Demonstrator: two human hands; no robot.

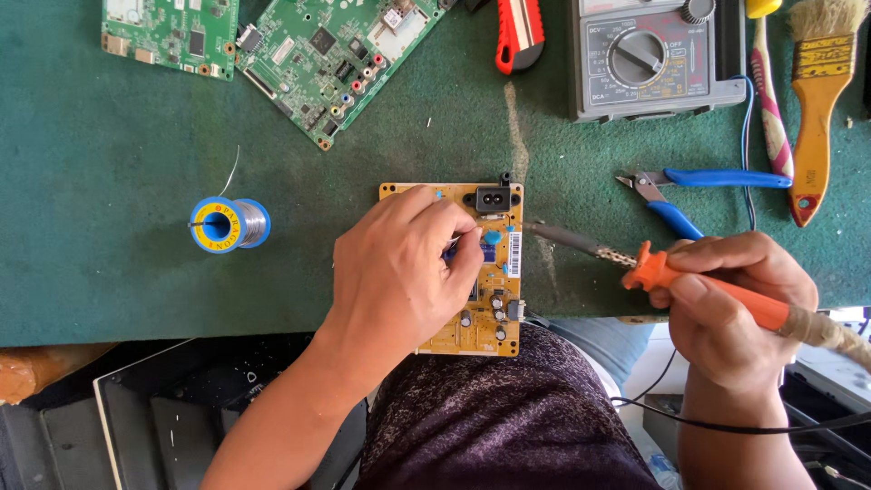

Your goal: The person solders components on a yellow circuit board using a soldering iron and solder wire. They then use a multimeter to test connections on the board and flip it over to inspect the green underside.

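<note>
At the near edge of the green mat, dead centre of the view, a yellow circuit board lies flat, its lower end hanging over the person's lap. The left hand rests on top of the board, fingers curled together with the fingertips pinched at a small blue part near the board's upper middle; what exactly they grip is too small to tell. At about three o'clock from the board, the right hand is clamped around the orange handle of a soldering iron, whose metal tip reaches in to the board's right edge near the black socket at its top.

At nine o'clock from the board, well apart, lies a spool of solder wire. At eleven o'clock lie two green circuit boards. At one o'clock sits a grey multimeter, with blue-handled cutters just below it and a wooden brush at two o'clock.
</note>
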